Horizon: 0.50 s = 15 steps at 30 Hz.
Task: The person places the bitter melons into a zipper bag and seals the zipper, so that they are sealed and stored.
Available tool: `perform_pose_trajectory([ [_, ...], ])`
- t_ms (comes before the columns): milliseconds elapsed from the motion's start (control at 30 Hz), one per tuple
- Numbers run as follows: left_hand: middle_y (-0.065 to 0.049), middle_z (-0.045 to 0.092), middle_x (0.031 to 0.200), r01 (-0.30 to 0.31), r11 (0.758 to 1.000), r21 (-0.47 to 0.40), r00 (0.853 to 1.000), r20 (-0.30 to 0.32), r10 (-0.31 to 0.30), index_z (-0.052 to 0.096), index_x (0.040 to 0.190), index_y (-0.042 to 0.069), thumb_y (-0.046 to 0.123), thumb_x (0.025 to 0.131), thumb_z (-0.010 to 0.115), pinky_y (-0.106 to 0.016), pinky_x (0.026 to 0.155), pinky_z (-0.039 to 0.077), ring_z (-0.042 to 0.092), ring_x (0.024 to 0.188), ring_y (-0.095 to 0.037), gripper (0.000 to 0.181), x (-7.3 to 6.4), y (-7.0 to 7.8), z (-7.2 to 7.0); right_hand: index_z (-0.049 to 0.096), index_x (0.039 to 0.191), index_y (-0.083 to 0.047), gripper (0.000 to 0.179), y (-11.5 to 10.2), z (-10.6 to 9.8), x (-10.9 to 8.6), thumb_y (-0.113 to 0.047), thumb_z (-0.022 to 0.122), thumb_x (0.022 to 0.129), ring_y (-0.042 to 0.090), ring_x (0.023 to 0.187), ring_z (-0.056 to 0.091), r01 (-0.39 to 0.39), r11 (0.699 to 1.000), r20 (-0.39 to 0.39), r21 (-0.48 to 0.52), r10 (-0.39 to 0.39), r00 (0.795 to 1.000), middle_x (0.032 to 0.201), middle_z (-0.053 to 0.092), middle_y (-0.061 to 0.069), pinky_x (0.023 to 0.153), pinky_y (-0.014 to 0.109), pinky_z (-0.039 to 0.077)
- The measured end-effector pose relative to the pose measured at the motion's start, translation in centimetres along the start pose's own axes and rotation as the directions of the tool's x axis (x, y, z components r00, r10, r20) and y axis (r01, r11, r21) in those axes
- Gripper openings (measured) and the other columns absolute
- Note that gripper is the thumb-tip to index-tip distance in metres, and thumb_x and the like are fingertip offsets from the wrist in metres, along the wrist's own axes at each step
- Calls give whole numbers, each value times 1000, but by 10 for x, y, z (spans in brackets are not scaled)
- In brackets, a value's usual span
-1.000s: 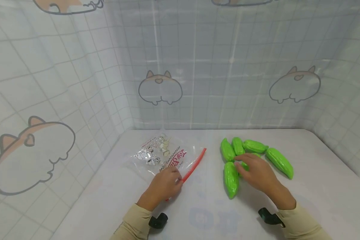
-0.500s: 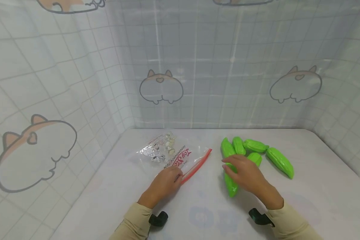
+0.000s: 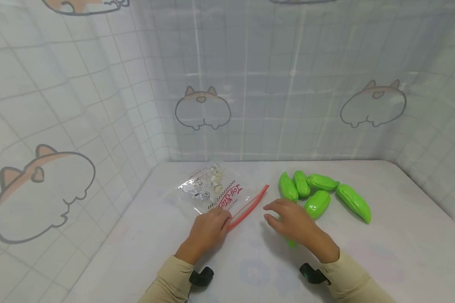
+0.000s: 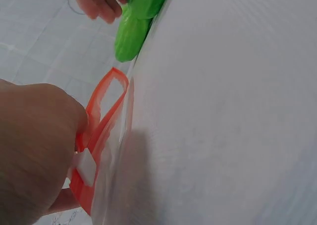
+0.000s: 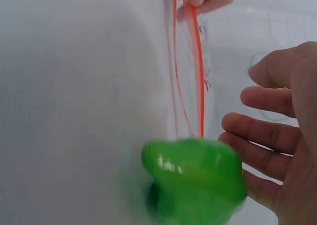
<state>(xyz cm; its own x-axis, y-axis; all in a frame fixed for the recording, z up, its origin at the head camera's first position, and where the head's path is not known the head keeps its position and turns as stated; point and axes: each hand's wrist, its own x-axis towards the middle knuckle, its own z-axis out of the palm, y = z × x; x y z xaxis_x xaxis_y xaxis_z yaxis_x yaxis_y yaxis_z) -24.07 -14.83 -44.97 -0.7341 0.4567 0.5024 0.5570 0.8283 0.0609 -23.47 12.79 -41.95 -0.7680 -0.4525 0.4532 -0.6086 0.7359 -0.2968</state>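
Right grip (image 3: 297,221) moved left over white table (image 3: 386,189), gridded curtain (image 3: 273,63) behind.

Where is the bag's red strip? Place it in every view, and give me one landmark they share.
Head: the red strip is just right of centre, in the lower half.
Left wrist: left of centre, its upper end looped.
Right wrist: upper half, right of centre, running nearly upright.
Shared landmark: the left hand, at the strip in all three.
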Motion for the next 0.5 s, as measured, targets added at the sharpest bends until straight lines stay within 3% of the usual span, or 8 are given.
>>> perform_pose_trajectory([
  [267,0,72,96,-25,999,34,1000,8,25,71,98,16,19,92,70,-34,64,56,67,86,-17,7,0,-1,0,74,116,-11,28,-12,11,8,-25,71,93,24,113,63,-33,999,103,35,29,994,114,71,2,95,44,52],
  [500,-1,72,97,-46,999,20,999,-13,47,70,101,15,17,92,72,-36,67,57,68,85,-19,9,0,-2,1,72,120,-10,29,-20,22,14,-22,69,94,24,110,63,-6,996,179,85,-9,984,114,71,5,92,44,53],
])
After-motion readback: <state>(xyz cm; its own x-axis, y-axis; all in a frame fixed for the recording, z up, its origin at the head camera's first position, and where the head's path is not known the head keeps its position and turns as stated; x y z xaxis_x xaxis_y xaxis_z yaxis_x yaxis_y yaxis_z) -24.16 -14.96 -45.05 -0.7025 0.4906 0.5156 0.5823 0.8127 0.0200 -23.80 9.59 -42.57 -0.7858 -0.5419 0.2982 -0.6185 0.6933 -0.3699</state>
